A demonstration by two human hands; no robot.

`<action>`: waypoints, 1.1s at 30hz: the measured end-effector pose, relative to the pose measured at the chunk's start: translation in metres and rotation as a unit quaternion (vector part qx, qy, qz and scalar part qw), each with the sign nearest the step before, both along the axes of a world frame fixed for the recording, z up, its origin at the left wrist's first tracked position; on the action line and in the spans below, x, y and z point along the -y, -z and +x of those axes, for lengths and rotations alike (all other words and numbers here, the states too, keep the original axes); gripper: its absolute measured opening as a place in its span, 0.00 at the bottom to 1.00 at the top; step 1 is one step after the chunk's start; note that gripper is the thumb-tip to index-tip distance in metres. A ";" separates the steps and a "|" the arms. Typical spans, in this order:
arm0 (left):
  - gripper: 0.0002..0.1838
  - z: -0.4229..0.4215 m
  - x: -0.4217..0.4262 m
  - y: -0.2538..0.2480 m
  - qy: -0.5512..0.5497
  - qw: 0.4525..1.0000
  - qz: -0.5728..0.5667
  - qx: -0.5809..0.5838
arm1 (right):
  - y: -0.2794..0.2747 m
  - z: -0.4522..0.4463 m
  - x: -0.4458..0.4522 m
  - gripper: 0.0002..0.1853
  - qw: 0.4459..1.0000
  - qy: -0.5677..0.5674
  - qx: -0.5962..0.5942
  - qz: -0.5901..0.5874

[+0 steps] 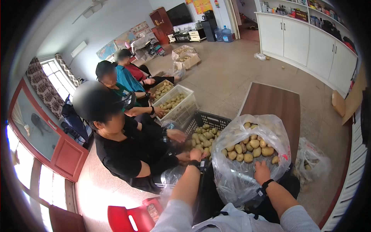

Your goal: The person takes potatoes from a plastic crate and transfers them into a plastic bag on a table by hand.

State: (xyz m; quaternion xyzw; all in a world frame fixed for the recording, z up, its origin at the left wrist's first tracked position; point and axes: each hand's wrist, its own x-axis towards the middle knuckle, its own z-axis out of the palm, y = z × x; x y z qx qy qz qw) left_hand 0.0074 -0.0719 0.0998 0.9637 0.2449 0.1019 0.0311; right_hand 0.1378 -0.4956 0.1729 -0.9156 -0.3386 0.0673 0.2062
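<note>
My left hand (196,155) is over the near side of a black plastic crate (201,118) filled with potatoes (204,136). Its fingers look curled, and what they may hold is hidden. A co-worker's hand is close beside it. My right hand (262,172) reaches into a clear plastic bag (232,181) in front of me, just short of a pile of potatoes (253,145). The fingers point at the pile, slightly apart, with no potato visible in them. A single potato (275,159) lies to their right.
A brown table (270,102) stands behind the bag. On my left sits a co-worker in black (127,149); two more people sit farther back by a white crate (189,101) of potatoes. Another plastic bag (313,160) lies right; a red chair (129,218) is at lower left.
</note>
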 end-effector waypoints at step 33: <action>0.14 -0.008 0.024 -0.036 -0.011 0.998 -0.043 0.048 | 0.010 0.001 0.001 0.16 0.997 0.009 -0.036 0.061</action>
